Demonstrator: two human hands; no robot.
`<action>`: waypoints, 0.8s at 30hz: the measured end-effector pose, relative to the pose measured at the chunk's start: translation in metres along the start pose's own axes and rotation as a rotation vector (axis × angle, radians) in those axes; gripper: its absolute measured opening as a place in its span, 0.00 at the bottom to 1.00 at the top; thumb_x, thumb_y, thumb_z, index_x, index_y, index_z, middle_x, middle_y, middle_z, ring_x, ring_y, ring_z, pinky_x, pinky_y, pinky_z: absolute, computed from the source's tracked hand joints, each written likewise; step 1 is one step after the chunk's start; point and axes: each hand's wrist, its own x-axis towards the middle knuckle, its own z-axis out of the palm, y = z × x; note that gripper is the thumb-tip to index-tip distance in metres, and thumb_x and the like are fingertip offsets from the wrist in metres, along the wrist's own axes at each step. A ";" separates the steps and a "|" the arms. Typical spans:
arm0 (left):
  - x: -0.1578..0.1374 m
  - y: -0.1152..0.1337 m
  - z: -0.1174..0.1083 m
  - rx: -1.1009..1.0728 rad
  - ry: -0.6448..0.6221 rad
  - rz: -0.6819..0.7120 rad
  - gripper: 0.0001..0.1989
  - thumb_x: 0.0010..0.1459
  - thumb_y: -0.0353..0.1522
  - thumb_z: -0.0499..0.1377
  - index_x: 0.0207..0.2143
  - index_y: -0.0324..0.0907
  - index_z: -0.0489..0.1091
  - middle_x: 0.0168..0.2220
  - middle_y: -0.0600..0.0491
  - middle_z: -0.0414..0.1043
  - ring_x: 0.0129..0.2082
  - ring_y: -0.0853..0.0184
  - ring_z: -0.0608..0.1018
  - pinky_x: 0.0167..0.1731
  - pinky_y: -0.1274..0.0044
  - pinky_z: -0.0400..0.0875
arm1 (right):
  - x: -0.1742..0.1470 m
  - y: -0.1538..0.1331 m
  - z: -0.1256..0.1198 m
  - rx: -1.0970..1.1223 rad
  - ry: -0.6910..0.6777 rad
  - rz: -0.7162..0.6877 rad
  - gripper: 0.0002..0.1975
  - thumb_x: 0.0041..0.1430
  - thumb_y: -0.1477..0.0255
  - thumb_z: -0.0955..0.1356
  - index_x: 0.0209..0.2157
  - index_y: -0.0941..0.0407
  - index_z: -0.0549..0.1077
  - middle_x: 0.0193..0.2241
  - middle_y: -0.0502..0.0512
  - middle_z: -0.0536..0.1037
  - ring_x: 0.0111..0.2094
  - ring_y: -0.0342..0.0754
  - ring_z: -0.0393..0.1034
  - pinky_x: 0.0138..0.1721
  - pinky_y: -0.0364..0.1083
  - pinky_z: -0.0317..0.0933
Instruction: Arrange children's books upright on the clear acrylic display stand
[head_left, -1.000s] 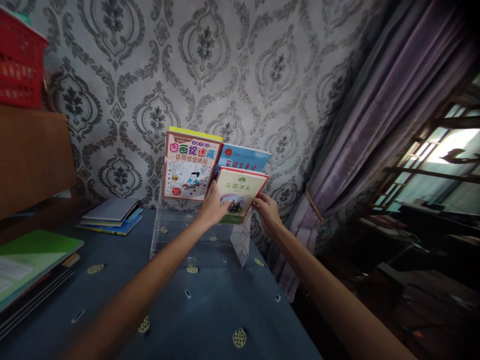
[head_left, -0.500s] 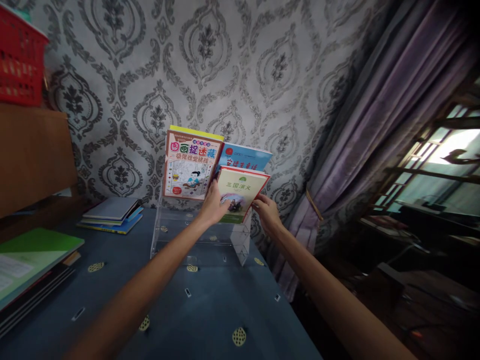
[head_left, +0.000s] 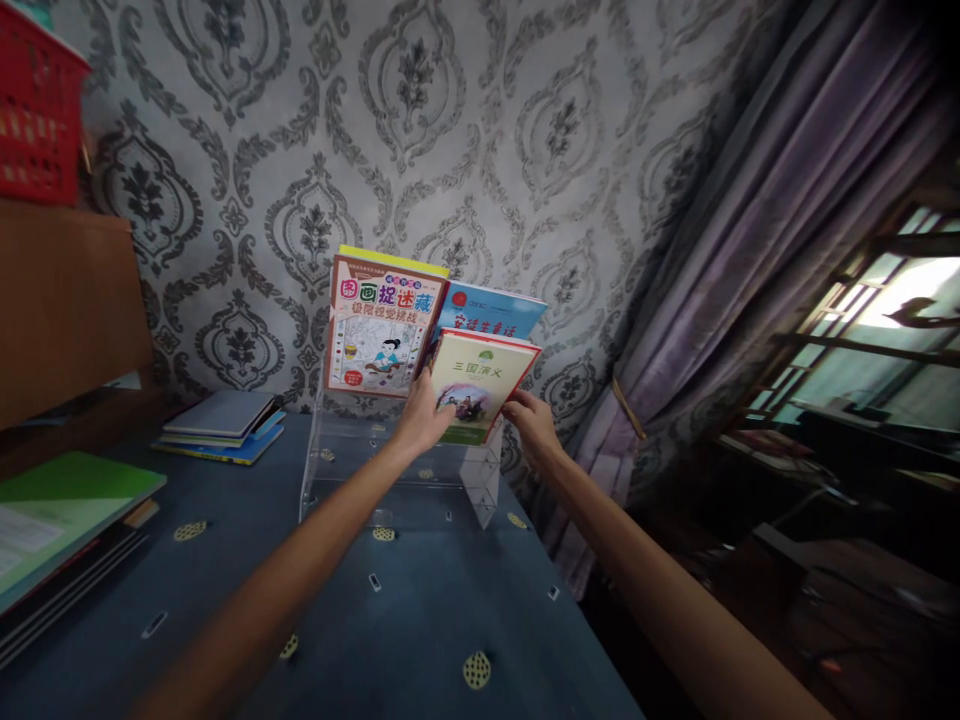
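Note:
A pale green book (head_left: pixel 480 385) with a red edge is held between my two hands, over the right part of a clear stepped book stand (head_left: pixel 397 500). My left hand (head_left: pixel 424 415) grips its left side, thumb on the cover. At its right edge, my right hand (head_left: pixel 532 420) has its fingers closed, partly behind the book. A blue book (head_left: pixel 495 310) shows behind it, lower part covered. To the left, a brown picture book (head_left: pixel 382 325) leans upright on the stand, with a yellow-edged book (head_left: pixel 390 260) just visible behind it.
On the blue tablecloth (head_left: pixel 420 630), a small stack of books (head_left: pixel 217 420) lies left of the stand, and a green-topped pile (head_left: pixel 82 495) lies nearer. A red basket (head_left: pixel 41 130) sits on a wooden cabinet (head_left: pixel 67 300). A purple curtain (head_left: pixel 697 230) hangs at right.
Hardly anything differs. Both hands still hold the pale green book in nearly the same place over the stand; the whole view has shifted slightly.

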 end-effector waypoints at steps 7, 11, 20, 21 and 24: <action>-0.004 0.003 0.000 -0.038 -0.005 -0.062 0.42 0.52 0.29 0.61 0.68 0.36 0.53 0.69 0.38 0.57 0.70 0.53 0.59 0.69 0.63 0.51 | -0.001 -0.006 -0.001 -0.006 -0.017 0.030 0.13 0.38 0.69 0.68 0.29 0.54 0.79 0.30 0.51 0.82 0.34 0.51 0.72 0.41 0.50 0.66; -0.004 0.002 0.000 -0.042 0.003 -0.087 0.42 0.52 0.29 0.62 0.69 0.35 0.53 0.70 0.38 0.56 0.71 0.54 0.56 0.71 0.64 0.46 | -0.002 -0.010 -0.001 -0.010 -0.025 0.048 0.12 0.37 0.69 0.68 0.29 0.54 0.78 0.30 0.52 0.81 0.35 0.51 0.72 0.39 0.49 0.65; -0.005 0.006 -0.009 -0.050 -0.061 -0.042 0.44 0.53 0.30 0.62 0.70 0.37 0.50 0.72 0.40 0.52 0.72 0.55 0.54 0.71 0.64 0.45 | -0.001 -0.022 -0.001 -0.032 -0.036 0.057 0.14 0.37 0.67 0.68 0.30 0.53 0.77 0.31 0.52 0.81 0.36 0.52 0.70 0.38 0.48 0.63; -0.004 0.008 -0.010 -0.042 -0.070 -0.028 0.44 0.54 0.30 0.62 0.71 0.36 0.49 0.72 0.39 0.51 0.72 0.55 0.54 0.71 0.64 0.45 | 0.000 -0.026 0.000 -0.017 -0.032 0.034 0.15 0.38 0.67 0.69 0.32 0.53 0.77 0.33 0.51 0.81 0.37 0.52 0.71 0.39 0.48 0.63; 0.004 0.019 -0.013 -0.039 -0.067 0.014 0.44 0.55 0.31 0.62 0.71 0.36 0.48 0.73 0.40 0.49 0.72 0.56 0.54 0.71 0.65 0.46 | 0.006 -0.041 0.002 0.057 -0.002 -0.062 0.20 0.39 0.69 0.69 0.39 0.52 0.76 0.38 0.50 0.81 0.41 0.52 0.72 0.42 0.49 0.65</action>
